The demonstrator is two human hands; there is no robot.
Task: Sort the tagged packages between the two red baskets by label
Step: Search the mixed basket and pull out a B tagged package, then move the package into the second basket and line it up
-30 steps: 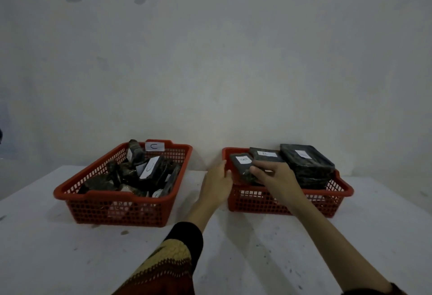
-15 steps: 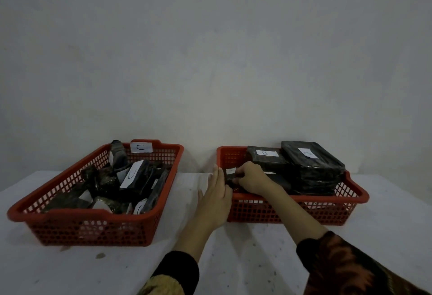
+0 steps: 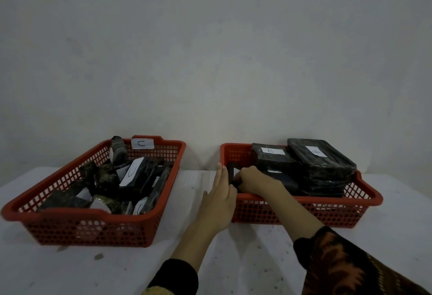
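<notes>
Right hand (image 3: 253, 179) fingers curl around a small black package (image 3: 233, 173), likely light, stiff and slick-wrapped, inside the right basket (image 3: 304, 210); left hand (image 3: 219, 203), fingers straight, steadies its wall.

Two red baskets stand on the worktop (image 3: 233, 259): the left basket (image 3: 93, 224) holds a jumble of black packages (image 3: 138, 173), too tangled to count; the right basket (image 3: 327, 210) shows at least three stacked packages (image 3: 320, 161). Two hands are in view.
</notes>
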